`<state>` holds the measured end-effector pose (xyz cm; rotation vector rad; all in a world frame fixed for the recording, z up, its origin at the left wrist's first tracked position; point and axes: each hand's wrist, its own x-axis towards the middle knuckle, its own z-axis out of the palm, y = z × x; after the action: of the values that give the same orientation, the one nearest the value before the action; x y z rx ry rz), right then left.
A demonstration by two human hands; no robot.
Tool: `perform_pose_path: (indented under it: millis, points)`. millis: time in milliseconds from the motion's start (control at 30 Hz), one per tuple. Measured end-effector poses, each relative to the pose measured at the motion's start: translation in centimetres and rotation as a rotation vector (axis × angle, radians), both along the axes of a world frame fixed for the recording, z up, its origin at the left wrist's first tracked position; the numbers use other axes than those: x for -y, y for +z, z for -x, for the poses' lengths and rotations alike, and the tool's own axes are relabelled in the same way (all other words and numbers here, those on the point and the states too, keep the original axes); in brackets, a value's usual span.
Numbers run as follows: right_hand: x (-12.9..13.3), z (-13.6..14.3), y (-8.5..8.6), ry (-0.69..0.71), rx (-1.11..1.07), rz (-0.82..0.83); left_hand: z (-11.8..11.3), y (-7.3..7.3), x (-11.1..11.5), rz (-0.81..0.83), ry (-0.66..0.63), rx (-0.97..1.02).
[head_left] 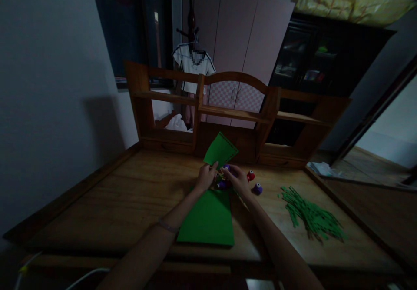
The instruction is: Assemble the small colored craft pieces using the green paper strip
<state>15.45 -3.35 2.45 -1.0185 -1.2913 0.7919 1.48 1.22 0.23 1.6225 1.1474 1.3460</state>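
Note:
My left hand (206,177) is closed on the lower corner of a green sheet of paper (220,150), which is raised and tilted. A row of small dark marks or cut-outs runs along its upper right edge. My right hand (238,180) is closed around a small purple craft punch (226,167) by the sheet's lower edge. Below both hands, a stack of green paper (208,218) lies flat on the wooden desk (137,198). Under and between the hands are other small coloured pieces, partly hidden and too dark to make out fully.
Right of my right hand stand a red punch (250,175) and another purple punch (257,188). A loose heap of green paper strips (314,216) lies on the desk's right side. A wooden shelf unit (233,114) closes off the back. A white cable (87,275) hangs at front left.

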Motion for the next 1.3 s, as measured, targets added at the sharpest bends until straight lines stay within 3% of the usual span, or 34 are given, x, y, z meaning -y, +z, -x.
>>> perform_pose_path:
  millis: [433,1300]
  points:
    - [-0.53,-0.52,-0.94,-0.028,0.215,-0.023,-0.14,-0.23,-0.39,-0.042,0.046,-0.052]
    - [-0.3,-0.49,-0.62,-0.057,0.229,-0.057,0.04,-0.21,-0.28,-0.09,0.019,-0.106]
